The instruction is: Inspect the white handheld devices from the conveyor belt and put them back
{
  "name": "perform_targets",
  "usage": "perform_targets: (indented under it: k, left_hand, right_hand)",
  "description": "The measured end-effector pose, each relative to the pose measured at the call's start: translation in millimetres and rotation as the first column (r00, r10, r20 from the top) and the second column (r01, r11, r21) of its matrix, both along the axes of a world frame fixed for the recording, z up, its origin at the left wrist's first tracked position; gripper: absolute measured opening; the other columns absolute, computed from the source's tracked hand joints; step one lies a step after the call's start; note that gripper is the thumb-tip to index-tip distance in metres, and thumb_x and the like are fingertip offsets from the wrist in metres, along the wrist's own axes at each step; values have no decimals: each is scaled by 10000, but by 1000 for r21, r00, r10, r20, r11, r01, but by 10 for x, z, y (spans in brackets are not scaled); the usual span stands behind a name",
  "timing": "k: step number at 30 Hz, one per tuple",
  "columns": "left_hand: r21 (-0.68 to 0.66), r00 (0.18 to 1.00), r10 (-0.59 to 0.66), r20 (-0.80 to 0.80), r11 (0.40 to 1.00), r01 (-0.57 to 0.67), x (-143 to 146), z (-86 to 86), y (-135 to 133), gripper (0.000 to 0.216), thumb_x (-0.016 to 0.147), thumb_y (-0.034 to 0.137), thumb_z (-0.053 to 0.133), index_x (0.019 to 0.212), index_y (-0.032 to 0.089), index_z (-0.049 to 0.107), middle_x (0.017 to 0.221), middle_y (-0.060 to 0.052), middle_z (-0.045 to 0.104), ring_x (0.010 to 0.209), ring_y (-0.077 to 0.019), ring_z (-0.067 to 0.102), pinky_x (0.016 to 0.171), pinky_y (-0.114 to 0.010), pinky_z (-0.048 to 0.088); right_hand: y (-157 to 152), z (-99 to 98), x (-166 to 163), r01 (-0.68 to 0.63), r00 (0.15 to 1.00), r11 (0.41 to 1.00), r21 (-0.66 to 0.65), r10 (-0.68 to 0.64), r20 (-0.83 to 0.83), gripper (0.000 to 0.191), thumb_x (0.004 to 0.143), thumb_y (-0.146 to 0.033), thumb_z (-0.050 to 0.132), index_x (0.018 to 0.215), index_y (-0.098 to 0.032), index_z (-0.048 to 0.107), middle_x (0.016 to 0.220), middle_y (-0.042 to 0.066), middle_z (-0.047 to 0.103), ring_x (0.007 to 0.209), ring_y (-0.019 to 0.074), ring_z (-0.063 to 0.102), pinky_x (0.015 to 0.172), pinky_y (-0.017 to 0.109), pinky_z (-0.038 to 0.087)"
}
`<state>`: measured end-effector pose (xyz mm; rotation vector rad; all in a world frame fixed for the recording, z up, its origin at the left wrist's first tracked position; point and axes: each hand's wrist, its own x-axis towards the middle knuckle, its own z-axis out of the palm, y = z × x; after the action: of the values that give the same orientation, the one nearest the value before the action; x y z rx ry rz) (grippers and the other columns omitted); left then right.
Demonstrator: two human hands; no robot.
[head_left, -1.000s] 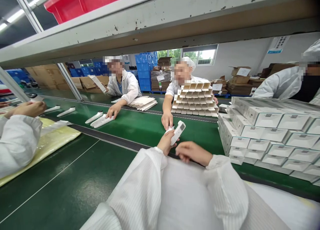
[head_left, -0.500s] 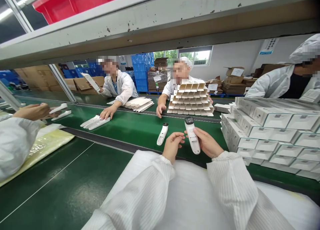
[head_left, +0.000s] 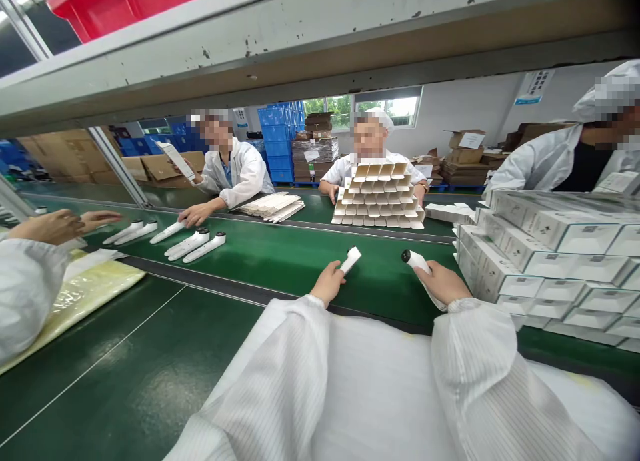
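Observation:
My left hand (head_left: 327, 283) is closed around the lower part of a white infrared thermometer (head_left: 352, 257), whose dark-tipped head points up and to the right. To its right, my right hand (head_left: 447, 285) grips a second white infrared thermometer (head_left: 419, 261), with the black end tilted up to the left. Both are held apart over the green conveyor belt (head_left: 280, 264). My palms and fingers hide the lower halves of both thermometers. Farther left on the belt lie several more white thermometers (head_left: 204, 247).
Stacked white boxes (head_left: 530, 261) stand close to my right. Open cartons (head_left: 379, 197) form a pile across the belt, beside flattened cartons (head_left: 273, 207). A metal shelf beam (head_left: 300, 41) crosses overhead. Co-workers sit opposite; another person's hands (head_left: 50, 227) work at left.
My left hand has picked up the thermometer from the belt. My right hand has moved right and tilted its thermometer. The co-worker's hand opposite has shifted left along the row of thermometers.

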<state>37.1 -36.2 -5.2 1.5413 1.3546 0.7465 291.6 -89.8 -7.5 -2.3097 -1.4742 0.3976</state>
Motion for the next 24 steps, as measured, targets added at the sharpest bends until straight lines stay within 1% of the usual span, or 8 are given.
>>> perform_targets:
  k: [3,6,8,9,12,14,19,24]
  left_hand:
    - [-293,836,54,546,947,130,83,62,-143,379,819,218,364,1130,106,550,1033,-140,620,798,-162,621,529,-224,406]
    - [-286,694,59,718,933,217,198,117,-302,373,765,183,433,1115,132,553,1044,-124,605,820,-162,619,523,-213,399]
    - [-198,696,38,718,968,152,289,145,-400,428,727,158,506,1154,176,521,1074,-96,591,878,-164,607,570,-212,422]
    - [-134,708,21,706,985,105,336,159,-447,463,705,143,542,1164,192,509,1089,-83,586,899,-160,597,600,-212,432]
    - [52,740,-69,669,998,46,452,209,-589,475,664,112,589,1127,194,529,1066,-61,597,922,-151,574,682,-219,445]
    - [105,728,-121,675,992,67,501,244,-674,399,671,116,574,1064,179,565,1032,-59,611,939,-156,567,732,-234,450]
    - [69,723,-60,689,997,17,527,261,-770,225,727,161,487,924,170,596,974,-59,622,928,-158,572,724,-243,453]
    - [51,795,-14,606,998,-21,525,190,-758,109,712,167,497,776,169,585,835,-27,609,745,-112,562,587,-193,400]
  right_hand:
    - [-12,-36,38,11,992,998,-60,-3,128,373,875,-351,379,1071,-119,595,1085,199,610,964,322,594,738,393,437]
    - [-25,34,-44,46,991,990,134,-62,117,349,846,-296,446,1126,-147,591,1204,191,551,1090,324,529,839,419,425]
    - [-44,146,-164,1,995,962,272,26,-95,349,843,-351,472,1116,-177,602,1193,153,569,1066,284,546,871,403,426]
    - [-61,213,-238,-74,944,955,289,160,-288,346,847,-400,468,1079,-193,619,1141,122,605,1000,253,578,841,377,447]
    - [-130,407,-450,-314,539,868,384,496,-681,401,799,-482,539,1091,-219,619,1148,77,617,979,226,587,754,334,484]
    - [-181,504,-531,-300,415,843,447,537,-735,392,756,-492,603,1021,-207,645,1065,67,645,945,217,590,758,333,486]
    - [-264,594,-475,-225,338,851,475,525,-781,396,703,-504,663,957,-200,670,975,61,665,906,216,597,786,355,489]
    - [-235,537,-324,-235,398,874,426,487,-778,407,727,-521,617,949,-183,666,1027,84,672,923,218,605,804,343,480]
